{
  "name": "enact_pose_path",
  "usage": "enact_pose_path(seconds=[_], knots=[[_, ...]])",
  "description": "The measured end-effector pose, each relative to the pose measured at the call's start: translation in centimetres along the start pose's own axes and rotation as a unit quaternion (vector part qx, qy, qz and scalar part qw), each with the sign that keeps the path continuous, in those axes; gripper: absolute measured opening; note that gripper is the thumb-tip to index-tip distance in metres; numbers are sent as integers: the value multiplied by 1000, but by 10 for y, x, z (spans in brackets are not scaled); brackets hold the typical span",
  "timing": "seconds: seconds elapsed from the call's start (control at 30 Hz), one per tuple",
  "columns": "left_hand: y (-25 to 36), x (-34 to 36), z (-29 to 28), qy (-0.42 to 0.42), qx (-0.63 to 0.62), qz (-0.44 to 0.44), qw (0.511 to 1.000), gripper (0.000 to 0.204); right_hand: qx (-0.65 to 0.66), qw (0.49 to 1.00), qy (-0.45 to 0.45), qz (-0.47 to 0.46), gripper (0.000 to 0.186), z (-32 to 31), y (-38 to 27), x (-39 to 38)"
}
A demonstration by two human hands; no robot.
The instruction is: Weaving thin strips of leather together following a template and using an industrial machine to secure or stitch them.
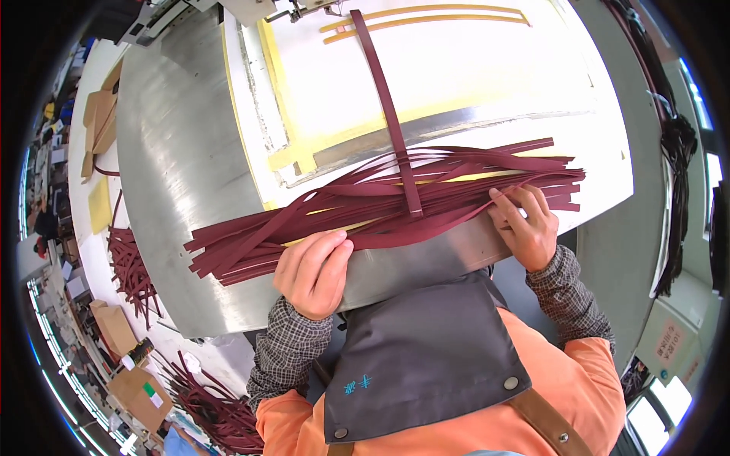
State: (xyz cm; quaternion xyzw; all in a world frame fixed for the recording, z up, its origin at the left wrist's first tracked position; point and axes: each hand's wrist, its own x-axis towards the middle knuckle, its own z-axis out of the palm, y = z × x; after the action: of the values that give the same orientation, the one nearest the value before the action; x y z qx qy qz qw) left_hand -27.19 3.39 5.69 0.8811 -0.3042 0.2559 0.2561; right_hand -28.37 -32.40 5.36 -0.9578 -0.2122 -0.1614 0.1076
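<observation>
I'm in a sewing workshop: metal machine surface [175, 190], heaps of maroon strips [380, 201], cardboard boxes [141, 394] around.

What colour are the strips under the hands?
Dark maroon strips, clearest in the head view.

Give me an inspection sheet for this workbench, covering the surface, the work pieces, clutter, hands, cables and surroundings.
Surface: metal table with a white and yellow panel on top.
Job's things: pile of dark red strips lying crosswise; single dark red strip laid over it, pointing away.
Clutter: two yellow strips at the panel's far edge.
Hands: left hand on the pile's near edge; right hand fingering strips at the pile's right end.
Cables: black bundle hanging at right.
Surroundings: more red strips and cardboard boxes on a side table at left.
</observation>
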Motion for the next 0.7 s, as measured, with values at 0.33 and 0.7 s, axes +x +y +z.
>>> enact_pose_path(seconds=[0.33, 0.7], knots=[[11, 24, 12, 10, -57, -47, 997, 27, 150, 986, 66, -37, 42, -4, -15, 3], [-17, 55, -39, -215, -299, -256, 894, 23, 377, 907, -171, 82, 8, -33, 14, 89]])
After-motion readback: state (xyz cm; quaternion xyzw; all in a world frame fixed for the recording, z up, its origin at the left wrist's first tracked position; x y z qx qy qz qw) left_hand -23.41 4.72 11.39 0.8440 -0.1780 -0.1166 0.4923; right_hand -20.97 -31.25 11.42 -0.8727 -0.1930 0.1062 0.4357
